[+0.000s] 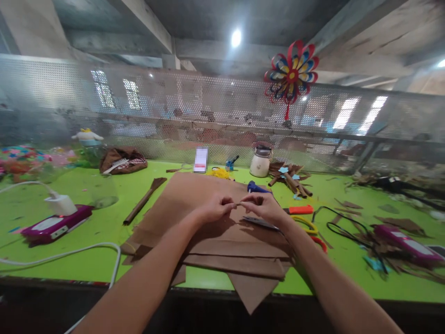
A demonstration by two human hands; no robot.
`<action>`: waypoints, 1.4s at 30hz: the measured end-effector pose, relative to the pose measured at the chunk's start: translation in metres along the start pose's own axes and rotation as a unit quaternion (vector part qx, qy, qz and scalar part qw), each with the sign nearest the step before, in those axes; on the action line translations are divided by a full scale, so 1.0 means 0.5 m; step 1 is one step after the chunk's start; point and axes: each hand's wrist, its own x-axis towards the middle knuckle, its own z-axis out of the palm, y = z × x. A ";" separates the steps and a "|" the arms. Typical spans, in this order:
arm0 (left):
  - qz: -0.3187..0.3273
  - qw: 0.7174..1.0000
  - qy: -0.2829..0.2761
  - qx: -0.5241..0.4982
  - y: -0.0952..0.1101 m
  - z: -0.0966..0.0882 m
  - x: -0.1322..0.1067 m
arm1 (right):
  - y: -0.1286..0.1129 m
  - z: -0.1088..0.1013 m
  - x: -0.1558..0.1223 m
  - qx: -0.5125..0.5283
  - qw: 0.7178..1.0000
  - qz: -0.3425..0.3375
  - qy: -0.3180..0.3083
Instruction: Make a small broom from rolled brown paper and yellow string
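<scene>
Over a stack of brown paper sheets [194, 195], my left hand [219, 208] and my right hand [261, 206] meet almost fingertip to fingertip. Both are closed in a pinch on a thin brown paper strip [238, 204], of which only a short bit shows. Beneath my right hand and forearm lie scissors [259, 221] with yellow and red handles, partly hidden by the arm. Just behind that hand is a dark blue tool [255, 187], perhaps a glue gun. An orange-handled cutter [301, 210] rests to its right.
Purple power strips lie at left [57, 225] and right [403, 241], with loose cables. A rolled brown paper piece [144, 202] lies left of the stack. Behind stand a lit phone [200, 160], a white jar [260, 162] and a pile of paper rolls [292, 178], before a perforated metal screen [156, 106].
</scene>
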 end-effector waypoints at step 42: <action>-0.051 0.926 0.195 -0.321 0.006 -0.010 0.012 | -0.037 0.014 -0.002 0.084 0.992 0.096 -0.005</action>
